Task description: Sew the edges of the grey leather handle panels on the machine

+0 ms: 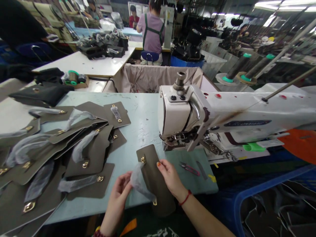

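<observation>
A dark olive flap piece (155, 181) with gold hardware and a plastic-wrapped handle (140, 182) lies over the front edge of the pale blue table. My left hand (119, 191) pinches the wrapped handle between thumb and fingers at its left side. On the right edge of the piece, my right hand (170, 176) grips it, thumb on top and the other fingers partly hidden beneath. Similar olive pieces (90, 154) with wrapped handles are piled at the left of the table. Behind my right hand stands a white sewing machine (187, 112).
Small pink-handled snips (189, 168) lie right of my right hand. A blue bin (237, 200) with dark pieces stands at the lower right. Thread spools (73, 77) and a black bag (40, 92) are at the left. People sit farther back.
</observation>
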The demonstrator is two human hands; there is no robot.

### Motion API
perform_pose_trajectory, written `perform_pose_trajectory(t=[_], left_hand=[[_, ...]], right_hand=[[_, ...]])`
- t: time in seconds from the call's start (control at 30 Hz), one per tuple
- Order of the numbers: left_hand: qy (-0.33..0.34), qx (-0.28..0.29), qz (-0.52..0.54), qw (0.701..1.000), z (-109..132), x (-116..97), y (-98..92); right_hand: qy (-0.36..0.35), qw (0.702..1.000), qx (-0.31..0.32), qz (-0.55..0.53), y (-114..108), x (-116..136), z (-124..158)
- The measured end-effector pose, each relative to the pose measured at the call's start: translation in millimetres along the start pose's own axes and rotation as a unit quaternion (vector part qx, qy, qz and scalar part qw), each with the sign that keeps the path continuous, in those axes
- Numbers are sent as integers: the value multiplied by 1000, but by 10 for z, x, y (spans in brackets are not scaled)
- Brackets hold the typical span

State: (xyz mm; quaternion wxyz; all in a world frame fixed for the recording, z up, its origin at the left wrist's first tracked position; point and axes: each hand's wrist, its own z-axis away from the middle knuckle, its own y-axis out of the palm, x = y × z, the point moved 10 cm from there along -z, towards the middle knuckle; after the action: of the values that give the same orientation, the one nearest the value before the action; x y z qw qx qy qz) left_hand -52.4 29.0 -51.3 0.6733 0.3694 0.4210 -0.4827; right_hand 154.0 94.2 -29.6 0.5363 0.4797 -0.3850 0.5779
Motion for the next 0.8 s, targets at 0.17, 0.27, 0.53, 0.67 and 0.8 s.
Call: perform_pose_trajectory(t=[0.17, 0.27, 0.53, 0.67, 0.8], left_hand=[[47, -111, -37, 992, 89, -138, -523], [63, -122, -87, 987, 210, -211, -662], [123, -142, -118, 975, 310, -398, -884], [240, -218, -206, 923, 206, -943, -1166], [284, -260, -288, 877, -138, -1444, -1369]], right_hand=[[-21, 991, -28, -127, 451, 311, -645], [-27, 976, -110, -184, 453, 399, -986], [57, 988, -55, -129, 307, 48, -561], [48, 995, -33, 85, -248, -178, -7], [-31, 956, -134, 259, -1158, -200, 344]])
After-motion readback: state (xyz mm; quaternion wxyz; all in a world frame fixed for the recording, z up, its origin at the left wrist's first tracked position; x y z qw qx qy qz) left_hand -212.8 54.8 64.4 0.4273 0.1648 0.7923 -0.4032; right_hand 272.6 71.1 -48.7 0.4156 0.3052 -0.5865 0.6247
